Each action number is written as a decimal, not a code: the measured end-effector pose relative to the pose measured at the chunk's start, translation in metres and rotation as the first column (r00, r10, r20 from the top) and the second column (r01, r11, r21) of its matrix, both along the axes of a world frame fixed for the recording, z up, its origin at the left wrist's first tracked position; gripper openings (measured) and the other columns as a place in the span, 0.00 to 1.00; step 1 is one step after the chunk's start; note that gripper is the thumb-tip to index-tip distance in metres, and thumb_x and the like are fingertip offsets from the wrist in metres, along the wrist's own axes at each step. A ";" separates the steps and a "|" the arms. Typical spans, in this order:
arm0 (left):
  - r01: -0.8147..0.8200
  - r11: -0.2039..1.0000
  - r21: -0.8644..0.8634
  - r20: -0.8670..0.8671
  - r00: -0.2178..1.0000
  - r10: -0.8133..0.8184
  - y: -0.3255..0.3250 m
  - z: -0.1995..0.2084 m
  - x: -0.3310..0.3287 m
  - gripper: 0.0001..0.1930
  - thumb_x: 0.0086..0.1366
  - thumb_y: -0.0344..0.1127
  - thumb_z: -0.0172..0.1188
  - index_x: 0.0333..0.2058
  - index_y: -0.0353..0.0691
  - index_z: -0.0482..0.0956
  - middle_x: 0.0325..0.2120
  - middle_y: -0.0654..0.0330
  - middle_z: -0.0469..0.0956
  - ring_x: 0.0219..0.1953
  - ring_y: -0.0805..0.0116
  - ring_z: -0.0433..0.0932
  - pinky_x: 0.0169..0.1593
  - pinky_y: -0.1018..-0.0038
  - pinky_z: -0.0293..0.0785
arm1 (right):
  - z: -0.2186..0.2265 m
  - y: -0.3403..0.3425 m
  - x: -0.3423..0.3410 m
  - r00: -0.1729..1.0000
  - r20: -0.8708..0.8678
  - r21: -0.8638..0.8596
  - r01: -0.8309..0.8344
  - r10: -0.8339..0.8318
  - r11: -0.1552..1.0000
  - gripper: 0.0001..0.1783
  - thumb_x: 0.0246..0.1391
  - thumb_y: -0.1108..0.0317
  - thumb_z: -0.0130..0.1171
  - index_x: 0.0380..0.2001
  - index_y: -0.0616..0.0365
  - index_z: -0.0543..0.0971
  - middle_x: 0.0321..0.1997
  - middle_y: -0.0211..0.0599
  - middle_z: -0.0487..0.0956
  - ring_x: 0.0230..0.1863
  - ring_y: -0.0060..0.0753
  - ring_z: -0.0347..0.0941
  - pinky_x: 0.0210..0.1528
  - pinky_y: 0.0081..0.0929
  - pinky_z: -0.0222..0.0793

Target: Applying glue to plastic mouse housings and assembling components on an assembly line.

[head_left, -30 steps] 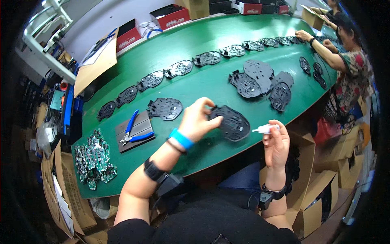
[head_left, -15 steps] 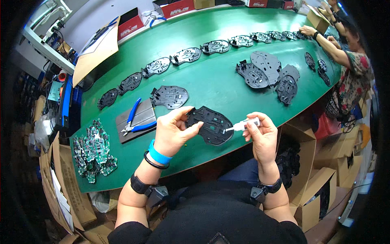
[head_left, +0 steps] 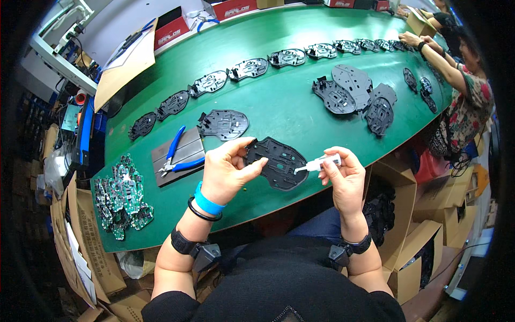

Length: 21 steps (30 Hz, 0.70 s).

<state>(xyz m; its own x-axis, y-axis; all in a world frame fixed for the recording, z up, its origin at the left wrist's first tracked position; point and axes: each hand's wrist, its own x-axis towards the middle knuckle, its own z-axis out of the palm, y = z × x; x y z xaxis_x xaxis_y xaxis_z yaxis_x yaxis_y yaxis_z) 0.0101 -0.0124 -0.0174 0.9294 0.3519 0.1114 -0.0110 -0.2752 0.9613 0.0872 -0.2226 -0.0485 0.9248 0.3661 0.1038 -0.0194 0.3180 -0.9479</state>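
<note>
My left hand (head_left: 230, 169) pinches the narrow end of a black plastic mouse base shell (head_left: 279, 166) between thumb and fingers, holding it tilted above the table's front edge. In my right hand (head_left: 346, 174) is a small white glue bottle (head_left: 324, 162), pointing left. Its thin nozzle reaches over the shell's wide right end, at a small pale spot; whether the tip touches is too small to tell. Another mouse base shell (head_left: 223, 124) lies just beyond my left hand. Left of that hand, blue-handled nippers (head_left: 179, 155) rest open on a dark flat block (head_left: 161, 153).
A pile of green circuit boards (head_left: 122, 198) sits at the table's left. A curved row of shells (head_left: 249, 68) crosses the green table (head_left: 279, 102), with stacked shells (head_left: 348, 91) at right. A co-worker's arms (head_left: 429, 51) reach over the far right. Cardboard boxes (head_left: 416, 257) stand below.
Both hands stay nearly in place, with the nozzle still over the shell's right end. The view has shifted slightly. The co-worker's hands at the far right have moved closer together.
</note>
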 end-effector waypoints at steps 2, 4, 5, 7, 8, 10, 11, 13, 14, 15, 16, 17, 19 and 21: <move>-0.011 1.000 0.017 -0.010 1.000 0.011 0.001 -0.002 0.001 0.20 0.44 0.23 0.65 0.39 0.31 0.73 0.23 0.69 0.70 0.18 0.91 0.62 0.19 0.92 0.57 | 0.000 0.000 0.000 1.000 0.012 -0.012 0.013 -0.013 1.000 0.10 0.50 0.75 0.53 0.37 0.65 0.70 0.27 0.35 0.74 0.23 0.17 0.68 0.23 0.11 0.63; -0.012 1.000 0.019 -0.015 1.000 0.012 0.001 0.000 0.001 0.20 0.44 0.23 0.65 0.39 0.31 0.73 0.23 0.69 0.70 0.18 0.91 0.62 0.19 0.92 0.57 | 0.001 -0.001 0.001 0.999 0.009 0.017 0.036 -0.036 0.999 0.10 0.49 0.75 0.53 0.37 0.65 0.70 0.27 0.35 0.74 0.23 0.16 0.68 0.23 0.11 0.63; -0.010 1.000 0.020 -0.019 1.000 0.010 0.000 0.001 0.001 0.20 0.44 0.23 0.65 0.39 0.31 0.73 0.22 0.69 0.69 0.18 0.91 0.62 0.19 0.92 0.57 | 0.001 -0.002 0.001 0.999 0.008 0.017 0.038 -0.038 0.999 0.10 0.49 0.75 0.53 0.37 0.65 0.70 0.27 0.35 0.74 0.23 0.16 0.68 0.23 0.11 0.63; -0.013 1.000 0.014 -0.014 1.000 0.013 0.000 0.000 0.003 0.20 0.44 0.23 0.65 0.39 0.31 0.73 0.23 0.69 0.70 0.18 0.91 0.62 0.19 0.92 0.57 | 0.002 -0.001 0.001 1.000 0.021 -0.001 0.010 -0.010 1.000 0.10 0.50 0.76 0.53 0.37 0.65 0.70 0.27 0.34 0.74 0.23 0.16 0.68 0.23 0.11 0.64; -0.017 1.000 0.007 -0.008 1.000 0.017 0.000 -0.001 0.003 0.20 0.44 0.23 0.65 0.39 0.31 0.73 0.23 0.69 0.70 0.18 0.91 0.62 0.19 0.92 0.58 | 0.002 -0.001 0.001 1.000 0.020 -0.002 0.011 -0.011 1.000 0.10 0.50 0.76 0.53 0.37 0.65 0.70 0.27 0.34 0.74 0.23 0.16 0.68 0.23 0.11 0.64; -0.004 1.000 0.002 -0.011 1.000 0.004 0.000 -0.001 0.005 0.20 0.44 0.23 0.65 0.39 0.31 0.73 0.23 0.68 0.70 0.19 0.91 0.62 0.19 0.92 0.58 | 0.002 0.000 0.000 0.999 0.037 -0.021 0.021 -0.020 1.000 0.10 0.50 0.76 0.53 0.38 0.65 0.70 0.27 0.34 0.74 0.23 0.16 0.68 0.23 0.11 0.64; 0.004 1.000 0.000 -0.014 1.000 -0.004 0.000 -0.001 0.004 0.20 0.44 0.23 0.65 0.39 0.31 0.73 0.23 0.68 0.70 0.19 0.90 0.62 0.19 0.92 0.58 | 0.001 -0.001 0.000 0.999 0.037 -0.020 0.018 -0.018 1.000 0.10 0.50 0.76 0.53 0.38 0.65 0.70 0.27 0.34 0.74 0.23 0.16 0.68 0.23 0.11 0.64; 0.005 1.000 -0.023 0.002 1.000 -0.005 0.002 -0.006 0.006 0.20 0.44 0.23 0.65 0.39 0.31 0.73 0.23 0.68 0.71 0.19 0.90 0.62 0.20 0.92 0.58 | 0.000 -0.003 0.002 0.998 0.039 0.013 0.055 -0.056 0.998 0.10 0.50 0.76 0.53 0.38 0.64 0.70 0.27 0.34 0.74 0.23 0.16 0.68 0.23 0.11 0.64; 0.013 0.999 -0.049 0.018 1.000 -0.012 0.002 -0.008 0.007 0.19 0.44 0.23 0.65 0.39 0.31 0.73 0.23 0.68 0.71 0.19 0.90 0.62 0.20 0.92 0.59 | 0.002 -0.004 0.002 0.998 0.034 0.013 0.056 -0.057 0.998 0.10 0.50 0.76 0.53 0.38 0.64 0.70 0.27 0.34 0.74 0.24 0.16 0.68 0.23 0.11 0.64; 0.014 0.999 -0.049 0.017 1.000 -0.014 0.002 -0.007 0.006 0.19 0.44 0.23 0.65 0.39 0.31 0.73 0.23 0.68 0.71 0.19 0.90 0.62 0.20 0.92 0.59 | 0.002 -0.004 0.002 0.998 0.033 0.013 0.058 -0.058 0.998 0.10 0.50 0.76 0.53 0.38 0.64 0.70 0.27 0.34 0.74 0.24 0.16 0.68 0.23 0.11 0.64; 0.006 1.000 0.002 -0.006 1.000 -0.006 0.002 -0.004 0.006 0.19 0.45 0.22 0.65 0.39 0.31 0.73 0.23 0.68 0.71 0.19 0.90 0.63 0.20 0.92 0.59 | 0.003 -0.003 0.002 0.999 0.026 0.015 0.037 -0.037 0.999 0.10 0.50 0.76 0.53 0.38 0.65 0.70 0.27 0.34 0.74 0.24 0.16 0.68 0.23 0.11 0.64; 0.000 0.999 0.052 -0.029 1.000 0.001 0.002 -0.003 0.006 0.19 0.45 0.22 0.64 0.39 0.32 0.73 0.24 0.68 0.71 0.20 0.90 0.63 0.21 0.92 0.59 | 0.003 -0.003 0.002 1.000 0.019 0.017 0.017 -0.017 1.000 0.10 0.50 0.76 0.53 0.38 0.65 0.70 0.27 0.35 0.74 0.24 0.16 0.68 0.23 0.11 0.64; 0.010 0.999 0.032 -0.024 1.000 -0.010 0.002 -0.004 0.007 0.19 0.45 0.22 0.65 0.39 0.32 0.74 0.24 0.68 0.71 0.20 0.90 0.63 0.21 0.92 0.59 | 0.002 -0.001 0.001 0.999 0.031 -0.001 0.026 -0.025 1.000 0.10 0.50 0.76 0.53 0.38 0.65 0.70 0.27 0.35 0.74 0.24 0.16 0.68 0.23 0.11 0.64; 0.014 1.000 0.013 -0.021 1.000 -0.013 0.002 -0.004 0.007 0.19 0.44 0.22 0.65 0.39 0.32 0.74 0.23 0.68 0.70 0.20 0.90 0.63 0.21 0.92 0.59 | 0.001 -0.001 0.000 0.999 0.041 -0.017 0.028 -0.027 0.999 0.10 0.50 0.76 0.53 0.38 0.65 0.70 0.27 0.35 0.74 0.24 0.16 0.69 0.23 0.11 0.64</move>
